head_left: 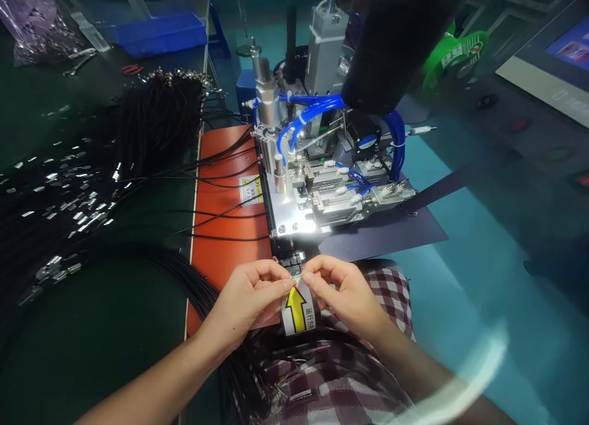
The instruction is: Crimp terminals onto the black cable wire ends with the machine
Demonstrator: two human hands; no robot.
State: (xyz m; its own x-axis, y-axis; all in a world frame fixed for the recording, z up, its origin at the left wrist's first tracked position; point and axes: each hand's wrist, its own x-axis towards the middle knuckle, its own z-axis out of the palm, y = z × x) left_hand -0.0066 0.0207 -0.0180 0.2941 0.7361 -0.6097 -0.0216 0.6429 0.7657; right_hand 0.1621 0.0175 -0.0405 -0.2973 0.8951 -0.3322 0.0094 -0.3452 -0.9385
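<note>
My left hand [257, 293] and my right hand [338, 287] meet just in front of the machine, each with thumb and fingertips pressed together. Whatever lies between the fingertips is too small to make out. Right beneath them is a white label with a yellow arrow [297, 311]. A small dark metal fixture [291, 259] sits just beyond the fingertips. Behind it stands the metal machine [294, 213] with blue air tubes [317, 106]. Several black cables [230, 237] run from its left side across an orange plate [225, 259].
Bundles of black cables [156, 121] with metal ends cover the left table. A blue tray [161, 35], red-handled tool [132, 70] and plastic bag [39, 20] lie behind. A dark cylinder [386, 51] hangs above the machine. A screen [573, 45] stands at right.
</note>
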